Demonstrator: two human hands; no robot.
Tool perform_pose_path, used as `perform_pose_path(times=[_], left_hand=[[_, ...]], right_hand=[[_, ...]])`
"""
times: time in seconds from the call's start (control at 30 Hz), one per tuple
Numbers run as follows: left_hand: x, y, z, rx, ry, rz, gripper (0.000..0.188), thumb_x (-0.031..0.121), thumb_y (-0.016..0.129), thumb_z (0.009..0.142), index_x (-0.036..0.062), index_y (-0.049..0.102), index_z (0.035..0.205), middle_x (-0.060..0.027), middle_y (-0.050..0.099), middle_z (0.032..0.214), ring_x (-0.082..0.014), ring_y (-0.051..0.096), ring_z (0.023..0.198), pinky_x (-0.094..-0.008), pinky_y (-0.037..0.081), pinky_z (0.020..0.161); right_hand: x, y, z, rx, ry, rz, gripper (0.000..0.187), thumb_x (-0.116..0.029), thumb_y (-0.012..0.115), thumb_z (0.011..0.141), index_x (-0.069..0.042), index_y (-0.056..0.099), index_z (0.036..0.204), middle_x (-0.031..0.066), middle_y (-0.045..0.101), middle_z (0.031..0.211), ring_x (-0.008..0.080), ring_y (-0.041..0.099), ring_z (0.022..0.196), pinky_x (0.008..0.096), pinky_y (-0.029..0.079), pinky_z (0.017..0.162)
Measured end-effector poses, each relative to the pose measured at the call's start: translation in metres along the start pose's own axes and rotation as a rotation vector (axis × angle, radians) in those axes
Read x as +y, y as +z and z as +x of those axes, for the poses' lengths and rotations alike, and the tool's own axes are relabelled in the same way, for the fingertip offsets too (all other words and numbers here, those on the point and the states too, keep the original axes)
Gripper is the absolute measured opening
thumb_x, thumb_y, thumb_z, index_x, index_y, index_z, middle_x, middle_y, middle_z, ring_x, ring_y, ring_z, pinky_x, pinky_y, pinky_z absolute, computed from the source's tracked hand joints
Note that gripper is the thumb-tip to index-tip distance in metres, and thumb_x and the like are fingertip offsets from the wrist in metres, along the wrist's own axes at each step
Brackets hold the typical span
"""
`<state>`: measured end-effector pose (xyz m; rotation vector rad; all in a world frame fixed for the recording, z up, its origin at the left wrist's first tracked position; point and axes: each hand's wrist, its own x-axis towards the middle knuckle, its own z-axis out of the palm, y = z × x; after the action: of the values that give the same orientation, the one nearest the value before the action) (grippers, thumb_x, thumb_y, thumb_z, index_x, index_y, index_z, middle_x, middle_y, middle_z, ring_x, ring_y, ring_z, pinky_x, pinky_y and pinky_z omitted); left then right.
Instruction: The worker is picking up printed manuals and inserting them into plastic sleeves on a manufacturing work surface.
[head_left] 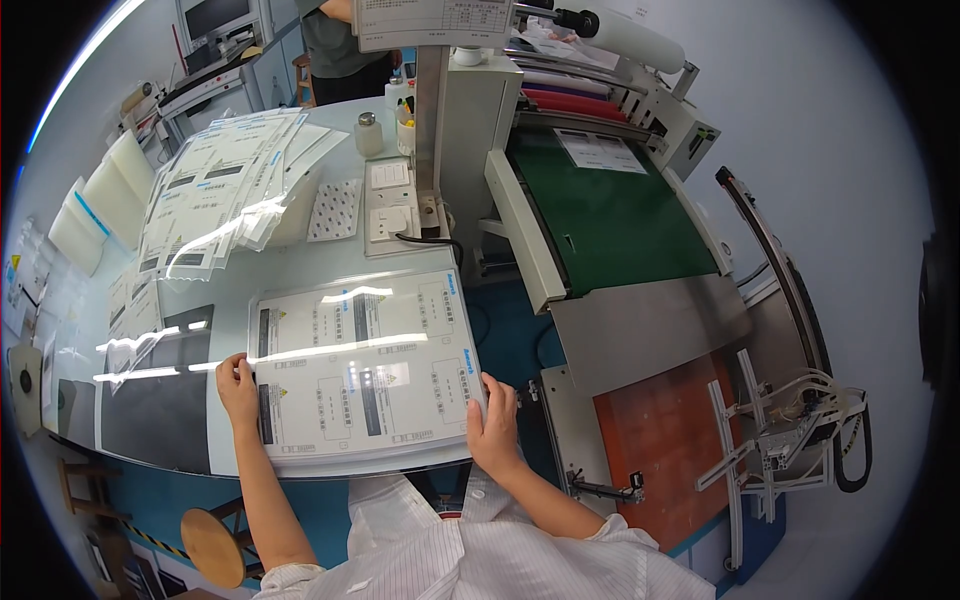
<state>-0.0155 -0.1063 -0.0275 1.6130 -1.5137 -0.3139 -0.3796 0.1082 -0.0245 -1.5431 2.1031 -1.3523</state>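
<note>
A squared stack of printed plastic sheets [350, 400] lies on the light table in front of me, its glossy top reflecting the ceiling lamps. At its left edge, my left hand [238, 392] is closed, with curled fingers against the sheets. My right hand [494, 428] grips the opposite edge, thumb toward the top and fingers along the side. Its fingertips are partly hidden. Beside my left hand rests a dark grey flat sheet [160, 415], with a crumpled clear film on it.
Loose printed sheets [215, 185] are piled at the back left. A pump bottle [368, 135] and a switch box [390, 215] stand near the metal post [430, 130]. Right of the table is a machine with a green conveyor belt [620, 220]. A wooden stool [212, 548] is below left. Another person [345, 45] stands behind.
</note>
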Motion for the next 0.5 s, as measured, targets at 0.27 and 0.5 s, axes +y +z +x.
perform_pose_path(times=[0.27,0.5], left_hand=[[-0.0012,-0.0003,-0.0002,0.000,-0.006,0.011,0.020,0.015,0.056,0.094,0.0027,0.068,0.104,-0.0078,0.059,0.097,-0.0174,0.052,0.073,-0.0308,0.046,0.069],[-0.0035,-0.0001,0.0004,0.002,-0.001,0.012,0.020,0.015,0.057,0.094,0.0025,0.068,0.103,-0.0076,0.059,0.096,-0.0176,0.052,0.073,-0.0310,0.046,0.070]], right_hand=[[-0.0007,-0.0006,-0.0001,-0.002,-0.003,-0.002,0.046,-0.015,0.052,0.094,0.005,0.041,0.134,0.0232,0.046,0.123,0.0386,0.047,0.114,0.0455,0.039,0.099],[-0.0024,-0.0013,0.0001,0.000,-0.010,-0.003,0.046,-0.014,0.053,0.094,0.005,0.041,0.134,0.0233,0.045,0.123,0.0384,0.047,0.114,0.0455,0.040,0.099]])
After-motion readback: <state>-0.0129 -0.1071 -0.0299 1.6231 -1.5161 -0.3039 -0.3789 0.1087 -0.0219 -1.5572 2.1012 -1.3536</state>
